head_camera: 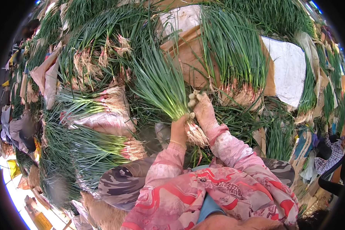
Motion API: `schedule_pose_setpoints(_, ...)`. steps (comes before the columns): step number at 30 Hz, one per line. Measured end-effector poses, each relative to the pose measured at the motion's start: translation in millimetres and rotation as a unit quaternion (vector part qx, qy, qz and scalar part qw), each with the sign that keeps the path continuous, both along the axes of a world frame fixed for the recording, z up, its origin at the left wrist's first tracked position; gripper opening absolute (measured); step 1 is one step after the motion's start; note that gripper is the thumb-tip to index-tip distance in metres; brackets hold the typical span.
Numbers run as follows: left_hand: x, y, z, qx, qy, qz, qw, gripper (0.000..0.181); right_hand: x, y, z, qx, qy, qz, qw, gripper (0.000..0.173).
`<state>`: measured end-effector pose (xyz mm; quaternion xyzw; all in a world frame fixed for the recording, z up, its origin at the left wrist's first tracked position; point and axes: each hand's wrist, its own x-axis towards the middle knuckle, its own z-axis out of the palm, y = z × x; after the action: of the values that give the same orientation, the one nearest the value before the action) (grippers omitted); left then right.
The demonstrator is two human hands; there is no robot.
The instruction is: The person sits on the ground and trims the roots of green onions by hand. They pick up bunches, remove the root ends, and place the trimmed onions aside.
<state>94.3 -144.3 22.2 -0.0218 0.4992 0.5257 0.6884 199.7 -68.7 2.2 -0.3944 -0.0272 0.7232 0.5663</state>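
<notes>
My left hand [179,129] grips a bunch of green onions [168,89] around its pale lower stems. The green leaves fan away to the upper left, and the stringy roots [197,135] hang towards me. Just right of the stems is my right hand [203,107], its fingers bent and their tips in pale coverings. Whether it pinches a stalk cannot be made out. The left thumb wears a similar covering. Below the hands, a few loose stalks [199,156] lie between my knees.
Sorted green onions [112,102] rest on a plastic-wrapped block [106,123] at left, with another bunch [118,143] nearer. A large pile [235,57] lies ahead on brown sheeting [194,57]. A white sack [289,69] is at right. Other people [329,155] sit at both sides.
</notes>
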Motion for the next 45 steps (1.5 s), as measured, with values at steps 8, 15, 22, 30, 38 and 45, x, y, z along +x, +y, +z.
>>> schedule_pose_setpoints(8,8.6,-3.9,-13.8,0.01,0.073,0.027,0.997,0.016,32.2,-5.1,-3.1,0.157,-0.472,0.311,0.81,0.037)
schedule_pose_setpoints(15,12.2,10.5,10.7,0.054,0.163,0.043,0.984,0.013,57.7,18.8,-23.8,0.083,-0.448,0.151,0.877,0.028)
schedule_pose_setpoints(22,-0.2,15.6,2.1,0.021,-0.008,-0.046,0.999,0.052,96.5,113.1,-71.4,0.188,-0.72,0.181,0.643,0.052)
schedule_pose_setpoints(30,3.6,23.6,-0.1,0.052,0.087,-0.115,0.988,0.031,31.8,28.0,-105.6,0.487,-0.64,0.529,0.27,0.016)
schedule_pose_setpoints(38,-3.0,13.2,-17.8,0.041,-0.002,-0.124,0.991,0.036,132.4,75.0,-59.4,0.088,-0.686,0.194,0.695,0.044)
schedule_pose_setpoints(45,-1.2,14.0,-22.1,0.027,0.056,-0.078,0.995,0.034,115.3,86.0,-82.3,0.124,-0.77,0.342,0.524,0.039)
